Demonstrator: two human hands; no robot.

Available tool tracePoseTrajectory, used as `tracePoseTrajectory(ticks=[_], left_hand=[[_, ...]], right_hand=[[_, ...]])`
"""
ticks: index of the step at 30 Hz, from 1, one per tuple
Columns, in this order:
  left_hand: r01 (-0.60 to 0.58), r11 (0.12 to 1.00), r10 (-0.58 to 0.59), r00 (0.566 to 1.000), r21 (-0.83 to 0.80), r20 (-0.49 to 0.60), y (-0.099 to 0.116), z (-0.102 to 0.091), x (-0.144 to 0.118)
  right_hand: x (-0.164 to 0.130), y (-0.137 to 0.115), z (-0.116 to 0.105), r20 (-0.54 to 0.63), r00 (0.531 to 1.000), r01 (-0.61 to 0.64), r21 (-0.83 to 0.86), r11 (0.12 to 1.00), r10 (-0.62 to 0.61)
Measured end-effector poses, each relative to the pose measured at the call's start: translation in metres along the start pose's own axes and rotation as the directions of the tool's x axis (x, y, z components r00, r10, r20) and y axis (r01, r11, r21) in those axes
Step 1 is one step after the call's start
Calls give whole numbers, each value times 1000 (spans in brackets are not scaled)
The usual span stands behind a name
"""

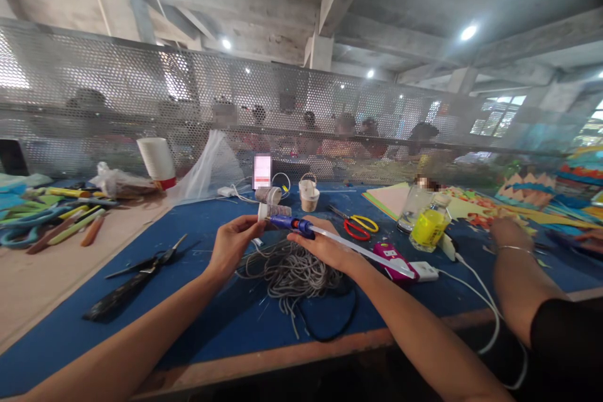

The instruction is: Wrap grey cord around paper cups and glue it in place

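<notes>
My left hand [234,244] pinches a small white cup [264,213] that lies on its side, its wall partly wrapped in grey-brown cord. In my right hand [327,246] is a blue hot glue gun [288,222], its nozzle close to the cup. A long clear glue stick [362,250] sticks out of the back of the gun, over my right forearm. Below both hands lies a loose heap of grey cord [301,271]. Just behind the cup is another cord-wrapped piece [270,195], and a small basket with a handle [309,195] stands beyond.
Black-handled scissors [144,277] lie left; red-and-yellow-handled scissors [358,226] lie right. A pink power strip [394,261] with white cables and a yellow bottle [429,229] stand near a co-worker's arm [516,257]. Stacked paper cups [155,160] and a lit phone [262,171] are behind.
</notes>
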State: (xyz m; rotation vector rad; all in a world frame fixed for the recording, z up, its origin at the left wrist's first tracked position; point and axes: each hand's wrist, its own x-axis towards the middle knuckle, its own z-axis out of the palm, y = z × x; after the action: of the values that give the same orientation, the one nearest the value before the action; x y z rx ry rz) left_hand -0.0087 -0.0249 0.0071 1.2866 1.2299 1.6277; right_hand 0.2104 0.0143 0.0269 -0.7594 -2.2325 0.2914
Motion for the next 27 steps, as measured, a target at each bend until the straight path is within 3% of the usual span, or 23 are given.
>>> tracePoseTrajectory(ticks=[27], left_hand=[[-17, 1000, 17, 1000, 4, 11, -3, -1, 0]], right_hand=[[-1, -1, -2, 26, 1000, -13, -11, 1000, 13]])
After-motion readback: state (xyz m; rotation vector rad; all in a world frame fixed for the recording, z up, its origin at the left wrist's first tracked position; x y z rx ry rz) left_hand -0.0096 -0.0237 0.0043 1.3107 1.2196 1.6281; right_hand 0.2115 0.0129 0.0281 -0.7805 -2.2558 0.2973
